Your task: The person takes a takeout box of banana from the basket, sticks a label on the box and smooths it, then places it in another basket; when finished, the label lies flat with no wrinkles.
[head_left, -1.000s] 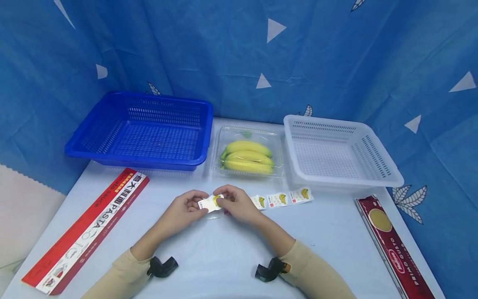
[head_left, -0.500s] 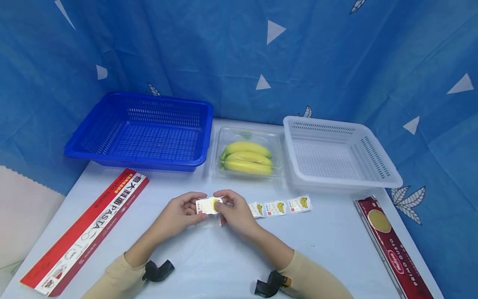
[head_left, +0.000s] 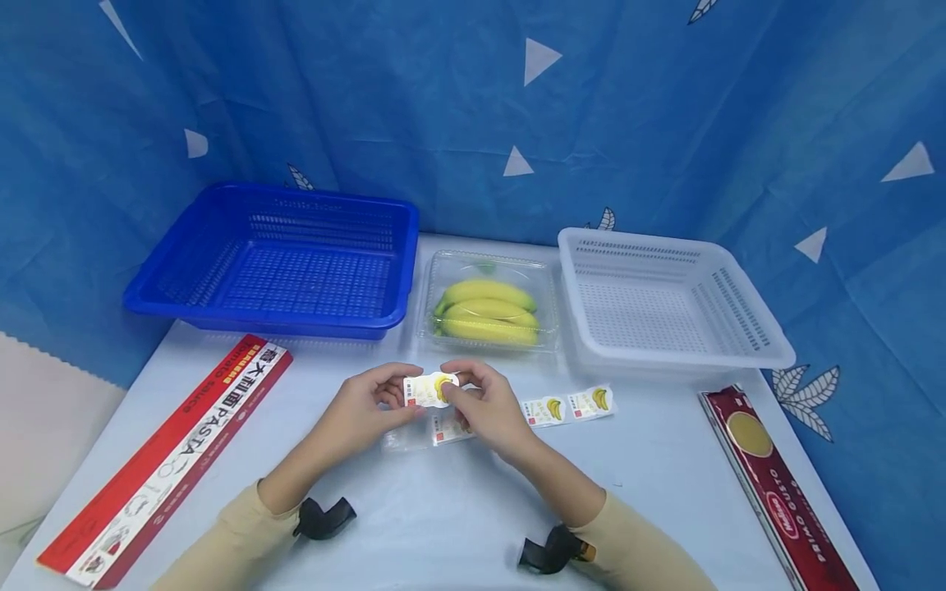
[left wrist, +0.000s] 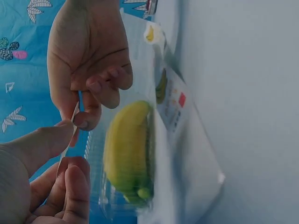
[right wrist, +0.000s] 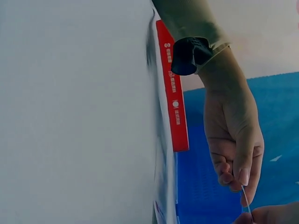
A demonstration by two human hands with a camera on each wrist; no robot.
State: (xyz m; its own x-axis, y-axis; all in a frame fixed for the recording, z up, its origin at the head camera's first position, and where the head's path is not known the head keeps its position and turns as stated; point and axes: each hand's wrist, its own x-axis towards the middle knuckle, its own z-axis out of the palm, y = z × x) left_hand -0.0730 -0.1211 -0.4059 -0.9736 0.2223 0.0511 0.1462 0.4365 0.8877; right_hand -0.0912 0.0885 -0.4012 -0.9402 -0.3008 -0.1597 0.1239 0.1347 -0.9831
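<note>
A white label sticker (head_left: 420, 389) printed with yellow bananas is held up between both hands over the table. My left hand (head_left: 367, 404) pinches its left end between thumb and fingers, and my right hand (head_left: 493, 413) pinches the right end. In the left wrist view the sticker (left wrist: 70, 135) is seen edge-on, spanning from one hand to the other. Below the hands lies a strip of banana stickers (head_left: 590, 402) on its backing, partly hidden by my right hand. Behind them stands a clear plastic box (head_left: 548, 283) with bananas (head_left: 489, 316) inside.
A blue basket (head_left: 266, 322) stands at the back left and a white basket (head_left: 680, 359) at the back right. One long red pasta box (head_left: 166, 460) lies along the left, and a dark red pasta pack (head_left: 783, 492) along the right edge. A blue curtain (head_left: 443, 98) hangs behind.
Both hands first dipped slightly, then shifted right and a little up with the sticker. More of the strip now shows beneath the hands, left of the right hand.
</note>
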